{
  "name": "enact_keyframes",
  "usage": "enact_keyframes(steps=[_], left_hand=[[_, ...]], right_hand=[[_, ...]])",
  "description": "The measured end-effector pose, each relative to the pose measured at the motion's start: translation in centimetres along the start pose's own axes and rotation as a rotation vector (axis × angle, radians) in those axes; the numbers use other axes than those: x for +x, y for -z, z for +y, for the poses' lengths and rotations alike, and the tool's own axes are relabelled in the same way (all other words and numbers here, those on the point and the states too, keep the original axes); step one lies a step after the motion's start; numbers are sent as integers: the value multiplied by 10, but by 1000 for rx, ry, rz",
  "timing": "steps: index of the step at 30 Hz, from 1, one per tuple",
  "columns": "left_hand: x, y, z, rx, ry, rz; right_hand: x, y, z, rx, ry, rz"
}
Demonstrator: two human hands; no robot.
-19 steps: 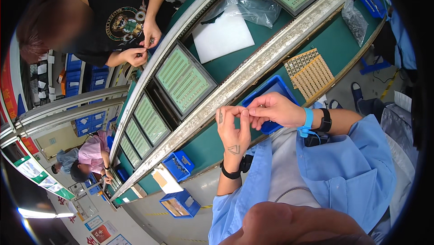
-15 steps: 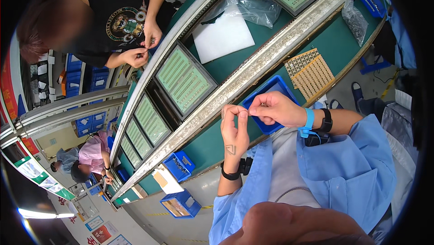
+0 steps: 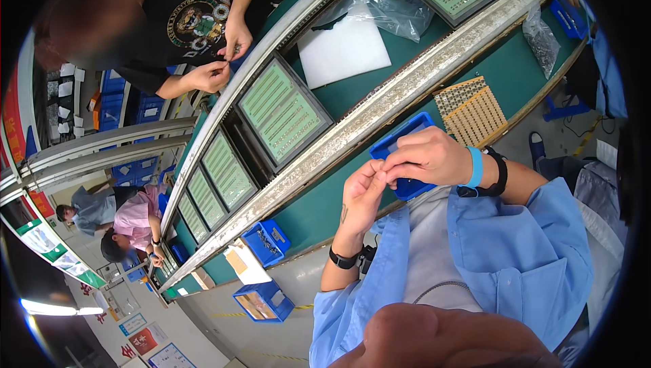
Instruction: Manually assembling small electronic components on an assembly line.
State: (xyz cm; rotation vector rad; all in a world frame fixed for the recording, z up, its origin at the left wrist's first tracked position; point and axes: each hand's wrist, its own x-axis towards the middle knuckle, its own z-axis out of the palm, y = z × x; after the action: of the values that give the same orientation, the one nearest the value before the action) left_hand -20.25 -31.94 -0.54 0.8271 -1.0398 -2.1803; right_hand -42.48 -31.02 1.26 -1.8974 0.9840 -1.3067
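Note:
My left hand (image 3: 362, 195) and my right hand (image 3: 434, 156) meet fingertip to fingertip in front of my chest. Thumb and fingers of both are pinched together. Whatever lies between them is too small or hidden to make out. Behind and below the right hand is a blue plastic bin (image 3: 419, 121), its inside mostly covered by that hand. Just beyond the bin, on the green bench, rests a tan panel (image 3: 471, 109) with rows of small pieces.
A worn metal rail (image 3: 366, 120) divides my bench from a line of framed green boards (image 3: 285, 113). White foam (image 3: 344, 52) and clear plastic bags (image 3: 400, 12) lie across it. A blue bin of small parts (image 3: 266, 242) stands left. A co-worker's hands (image 3: 220, 66) work opposite.
My right hand has turned so that more of its back shows, and the left hand has tilted toward it. Both stay fingertip to fingertip. The whole view has shifted slightly.

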Motion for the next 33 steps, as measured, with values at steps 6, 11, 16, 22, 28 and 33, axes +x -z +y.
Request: enact_keyframes(steps=[6, 11, 16, 22, 28, 33], left_hand=[[1, -5, -4, 120, -15, 13], [4, -30, 3, 651, -219, 120], [10, -38, 7, 1147, -726, 350], [11, -34, 3, 1165, -815, 389], [10, -21, 9, 1195, -887, 460], [9, -1, 26, 1316, -974, 531]], right_hand=[[-12, 3, 7, 129, -119, -33], [-21, 3, 6, 337, -419, -14], [-22, -7, 3, 699, -769, 115], [-19, -21, -3, 1063, -965, 176], [4, -34, -8, 1367, -1079, 180], [33, -47, -19, 1410, -1134, 165]])
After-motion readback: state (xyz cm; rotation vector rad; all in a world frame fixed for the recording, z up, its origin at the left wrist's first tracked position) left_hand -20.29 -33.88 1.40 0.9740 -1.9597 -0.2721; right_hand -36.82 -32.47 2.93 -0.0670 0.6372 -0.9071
